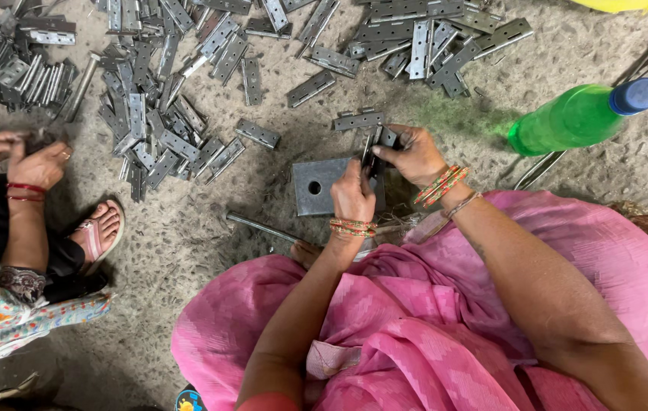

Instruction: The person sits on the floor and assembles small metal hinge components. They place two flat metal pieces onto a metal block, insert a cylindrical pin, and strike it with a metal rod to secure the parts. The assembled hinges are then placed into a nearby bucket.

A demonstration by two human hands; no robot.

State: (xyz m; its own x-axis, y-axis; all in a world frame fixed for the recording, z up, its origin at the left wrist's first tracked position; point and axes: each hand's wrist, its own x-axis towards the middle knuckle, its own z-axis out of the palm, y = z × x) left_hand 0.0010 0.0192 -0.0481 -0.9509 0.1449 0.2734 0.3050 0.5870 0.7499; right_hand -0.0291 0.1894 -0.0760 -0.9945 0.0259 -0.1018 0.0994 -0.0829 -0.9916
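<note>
Both hands, left hand [352,194] and right hand [415,154], fingers gripping a flat steel hinge [376,147] (dull grey) above a square plate [316,185].

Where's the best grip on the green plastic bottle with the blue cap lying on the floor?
Take the green plastic bottle around the middle of its body, coming straight down from above. It lies on its side on the concrete floor, cap pointing right, with both long flanks clear of the metal rods.
</note>
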